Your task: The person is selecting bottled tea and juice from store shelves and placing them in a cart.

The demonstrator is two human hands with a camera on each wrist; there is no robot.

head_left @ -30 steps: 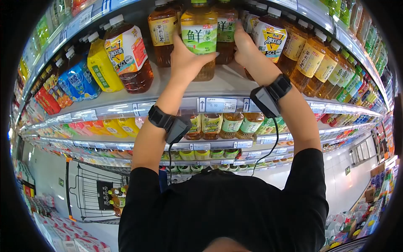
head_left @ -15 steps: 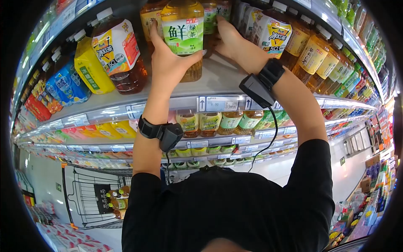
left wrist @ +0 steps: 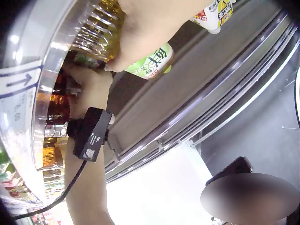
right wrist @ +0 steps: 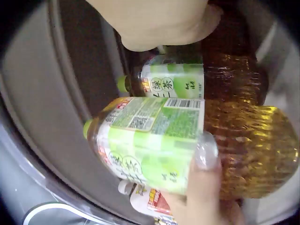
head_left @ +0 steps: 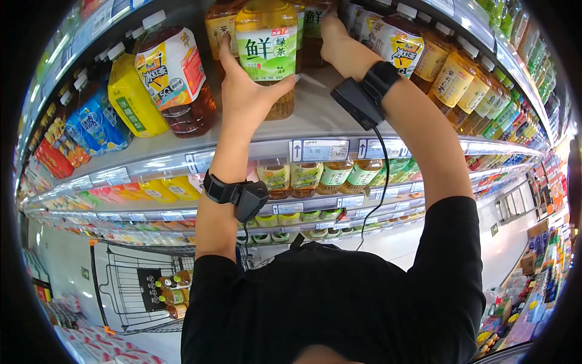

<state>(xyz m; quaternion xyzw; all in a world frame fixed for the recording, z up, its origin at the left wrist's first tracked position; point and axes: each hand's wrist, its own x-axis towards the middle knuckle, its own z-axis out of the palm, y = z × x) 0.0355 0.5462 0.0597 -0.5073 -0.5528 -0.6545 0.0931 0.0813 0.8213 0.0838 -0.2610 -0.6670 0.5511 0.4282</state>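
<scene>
My left hand (head_left: 250, 97) grips a big green tea bottle (head_left: 267, 54) with a green label, thumb across its front at the label's lower edge. The bottle stands at the front of the shelf in the head view. In the right wrist view the left thumb (right wrist: 205, 180) lies against its side. My right hand (head_left: 341, 50) reaches deeper in, beside a second green tea bottle (right wrist: 176, 77) behind the first. Its fingers are hidden, so I cannot tell whether they hold that bottle. A tea bottle with a tan label (head_left: 221, 30) stands left of the held one.
Red iced tea bottles (head_left: 173, 73) stand to the left, beside a yellow pack (head_left: 136, 100) and blue packs (head_left: 97, 124). More tea bottles (head_left: 454, 76) line the right. Below runs the shelf edge with price tags (head_left: 324, 150). A shopping cart (head_left: 124, 291) with several bottles stands at lower left.
The held green tea bottle and left hand have shifted left and appear larger in the head view. The right hand first moved left and lower, then reached deeper behind the front bottle.
</scene>
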